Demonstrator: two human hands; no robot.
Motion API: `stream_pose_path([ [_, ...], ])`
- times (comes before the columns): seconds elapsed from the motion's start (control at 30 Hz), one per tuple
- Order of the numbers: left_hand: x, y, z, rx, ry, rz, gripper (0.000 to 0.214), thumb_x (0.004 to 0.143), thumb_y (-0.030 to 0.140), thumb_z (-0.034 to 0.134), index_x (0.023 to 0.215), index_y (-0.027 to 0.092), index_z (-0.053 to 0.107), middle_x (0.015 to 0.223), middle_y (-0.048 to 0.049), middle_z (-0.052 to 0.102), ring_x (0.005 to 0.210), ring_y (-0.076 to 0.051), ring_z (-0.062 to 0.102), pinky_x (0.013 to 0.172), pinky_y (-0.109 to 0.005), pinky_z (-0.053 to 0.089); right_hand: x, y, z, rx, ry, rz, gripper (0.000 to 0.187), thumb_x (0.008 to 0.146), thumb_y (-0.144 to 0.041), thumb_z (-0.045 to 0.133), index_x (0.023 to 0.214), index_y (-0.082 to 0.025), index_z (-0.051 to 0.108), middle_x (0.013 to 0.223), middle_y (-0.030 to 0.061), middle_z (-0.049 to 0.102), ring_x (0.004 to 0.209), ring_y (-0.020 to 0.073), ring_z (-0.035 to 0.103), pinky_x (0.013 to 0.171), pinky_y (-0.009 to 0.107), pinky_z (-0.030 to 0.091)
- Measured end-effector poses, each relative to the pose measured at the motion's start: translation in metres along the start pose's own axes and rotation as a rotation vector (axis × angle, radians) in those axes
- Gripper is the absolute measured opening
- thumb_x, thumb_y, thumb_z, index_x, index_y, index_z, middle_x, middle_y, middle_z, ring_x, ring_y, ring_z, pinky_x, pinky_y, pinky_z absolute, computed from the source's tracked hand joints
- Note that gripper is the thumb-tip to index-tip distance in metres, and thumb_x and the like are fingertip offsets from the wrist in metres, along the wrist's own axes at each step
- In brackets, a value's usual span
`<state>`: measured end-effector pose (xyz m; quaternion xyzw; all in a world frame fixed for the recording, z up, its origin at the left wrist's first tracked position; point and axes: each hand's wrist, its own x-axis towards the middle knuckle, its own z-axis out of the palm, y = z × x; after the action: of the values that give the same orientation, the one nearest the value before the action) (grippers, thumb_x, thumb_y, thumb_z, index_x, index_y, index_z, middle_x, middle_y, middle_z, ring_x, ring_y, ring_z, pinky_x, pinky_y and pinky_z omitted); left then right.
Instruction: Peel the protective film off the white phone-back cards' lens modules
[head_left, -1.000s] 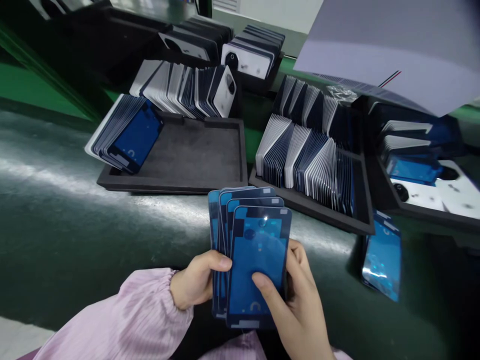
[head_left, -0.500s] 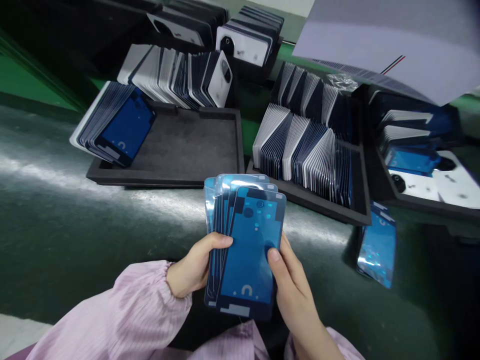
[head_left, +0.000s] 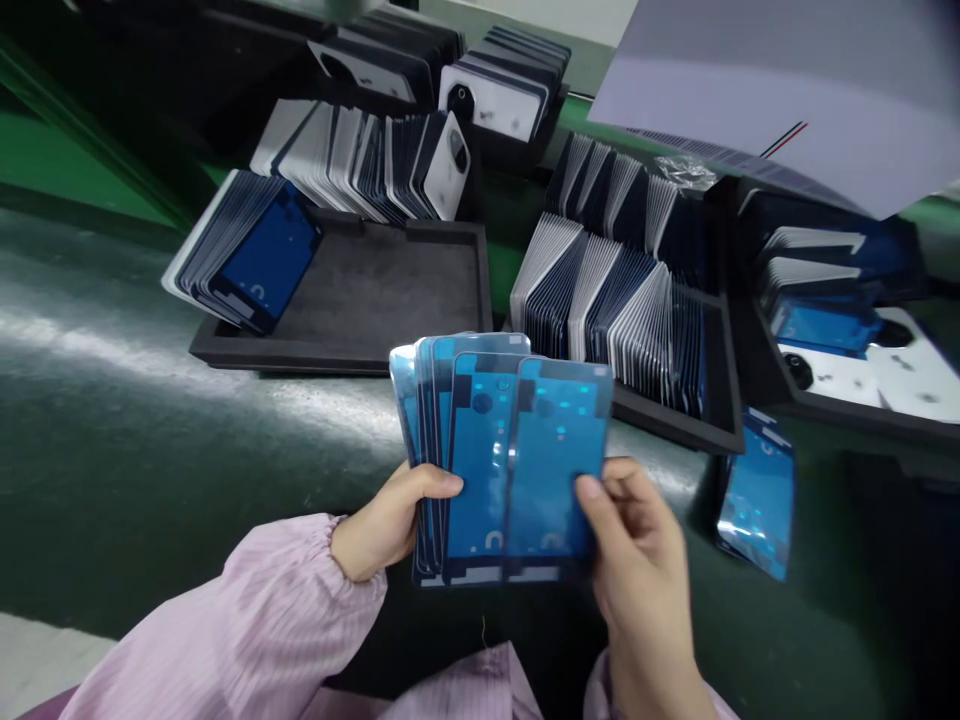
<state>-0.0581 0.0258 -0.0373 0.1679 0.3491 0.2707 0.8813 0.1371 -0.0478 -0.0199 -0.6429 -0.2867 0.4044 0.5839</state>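
Note:
My left hand grips a fanned stack of blue film-covered phone back panels, thumb on the front and fingers hidden behind. At its right edge, my right hand pinches the top blue phone back panel between thumb and fingers. That panel lies shifted to the right and still overlaps the stack's edge. Each panel shows a pale curved mark near its bottom and clear film around its border. Both hands are closed, held in front of my body above the dark green table.
A dark tray at the left holds a leaning batch of panels. Another tray carries dense rows of upright panels. More blue panels lie at the right on the table. A large pale sheet hangs over the back right.
My right hand has moved right, sliding the top panel sideways off most of the stack. The left hand keeps its hold on the others, which have tilted slightly.

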Motion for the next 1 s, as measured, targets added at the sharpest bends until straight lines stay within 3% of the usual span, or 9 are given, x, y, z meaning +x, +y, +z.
stream_pose_path([
  [0.13,-0.003,0.001,-0.001,0.036,0.043,0.04,0.078,0.07,0.029,0.084,0.145,0.018,0.063,0.109,-0.0111,0.086,0.108,-0.043,0.078,0.093,-0.055,0.063,0.001,-0.015,-0.008,0.152,0.324,-0.139,0.017,0.107,-0.041,0.059,0.095,-0.029,0.058,0.06,-0.0106,0.042,0.036,0.0087,0.033,0.03,0.02,0.026],
  [0.2,-0.005,0.001,-0.002,0.053,0.051,0.055,0.08,0.07,0.029,0.086,0.145,0.019,0.063,0.114,-0.0125,0.085,0.112,-0.044,0.077,0.096,-0.056,0.062,0.001,-0.023,-0.007,0.234,0.34,-0.112,0.014,0.108,-0.036,0.055,0.097,-0.029,0.059,0.057,-0.0111,0.038,0.033,0.01,0.026,0.027,0.024,0.019],
  [0.3,-0.007,0.0,-0.003,0.073,0.054,0.065,0.082,0.068,0.03,0.09,0.145,0.019,0.063,0.109,-0.0121,0.086,0.108,-0.043,0.078,0.093,-0.055,0.064,0.002,-0.027,-0.005,0.293,0.218,-0.047,0.017,0.106,-0.044,0.06,0.099,-0.028,0.06,0.06,-0.0108,0.034,0.04,0.0114,0.019,0.031,0.024,0.018],
  [0.43,-0.01,0.0,0.0,0.083,0.04,0.062,0.082,0.069,0.032,0.093,0.145,0.02,0.064,0.104,-0.0108,0.087,0.102,-0.04,0.08,0.086,-0.049,0.066,0.0,-0.014,-0.001,0.229,0.119,-0.081,0.036,0.092,-0.06,0.074,0.09,-0.028,0.059,0.057,-0.0104,0.03,0.047,0.0123,0.031,0.039,0.02,0.031],
  [0.5,-0.011,0.0,0.003,0.083,0.033,0.065,0.079,0.073,0.033,0.093,0.145,0.021,0.064,0.109,-0.0109,0.086,0.105,-0.039,0.08,0.09,-0.048,0.065,-0.005,-0.005,0.004,0.149,0.094,-0.08,0.033,0.089,-0.056,0.08,0.089,-0.028,0.062,0.058,-0.0087,0.044,0.052,0.0116,0.045,0.046,0.019,0.04],
  [0.6,-0.011,-0.001,0.005,0.079,0.035,0.08,0.074,0.077,0.038,0.092,0.144,0.022,0.065,0.12,-0.0113,0.084,0.116,-0.038,0.076,0.099,-0.048,0.062,-0.012,0.007,0.012,0.021,0.006,-0.019,0.025,0.087,-0.042,0.086,0.099,-0.028,0.069,0.089,0.0,0.073,0.08,0.016,0.069,0.071,0.024,0.058],
  [0.7,-0.006,-0.003,0.002,0.069,0.042,0.075,0.076,0.071,0.049,0.092,0.135,0.015,0.072,0.114,-0.0145,0.085,0.117,-0.044,0.075,0.1,-0.054,0.06,-0.011,0.012,0.014,-0.024,-0.093,0.077,0.025,0.089,-0.04,0.084,0.104,-0.026,0.071,0.093,0.0048,0.078,0.085,0.0232,0.075,0.076,0.034,0.062],
  [0.87,-0.004,-0.003,-0.003,0.071,0.08,0.067,0.071,0.071,0.042,0.084,0.134,0.012,0.072,0.104,-0.0152,0.086,0.109,-0.046,0.077,0.098,-0.059,0.06,0.003,0.006,-0.007,0.048,0.097,0.111,0.039,0.086,-0.045,0.086,0.117,-0.029,0.068,0.1,0.0035,0.078,0.083,0.0211,0.074,0.076,0.034,0.064],
  [1.0,-0.009,-0.001,0.0,0.099,0.119,0.098,0.074,0.07,0.035,0.088,0.139,0.016,0.068,0.107,-0.0132,0.086,0.105,-0.043,0.079,0.093,-0.054,0.064,0.017,-0.009,-0.024,0.316,0.196,0.106,0.03,0.082,-0.043,0.09,0.102,-0.029,0.072,0.089,-0.0014,0.071,0.072,0.0117,0.067,0.061,0.018,0.058],
])
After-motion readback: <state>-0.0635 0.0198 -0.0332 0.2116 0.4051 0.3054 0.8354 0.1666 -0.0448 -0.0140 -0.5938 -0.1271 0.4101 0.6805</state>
